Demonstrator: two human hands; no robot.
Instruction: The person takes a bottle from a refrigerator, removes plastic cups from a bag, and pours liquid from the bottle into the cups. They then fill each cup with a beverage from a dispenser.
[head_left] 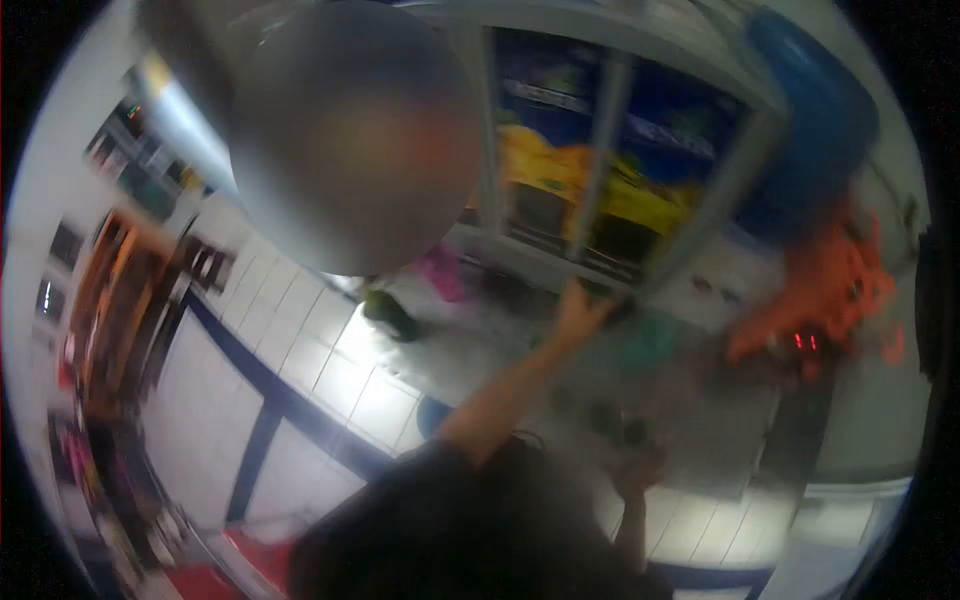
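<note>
My left hand (582, 312) reaches forward to the lower edge of a pale-framed cabinet (540, 262); its fingers are smeared by motion, right at the frame beside a small dark thing. Lower and to the right, my right hand (640, 472) hangs over a grey worktop (705, 430), blurred and in shadow. I cannot tell what, if anything, either hand holds. Several small green things (600, 415) lie on the worktop near the right hand. A dark green rounded thing (388, 312) and a pink bag-like thing (440, 272) sit farther to the left.
A big grey rounded object (350, 150) fills the upper left, close to the camera. At the right stand a blue barrel-like container (815, 120), an orange basket-like thing (825, 285) and a red digital display (805, 342). White floor tiles (330, 340) with blue bands show at left.
</note>
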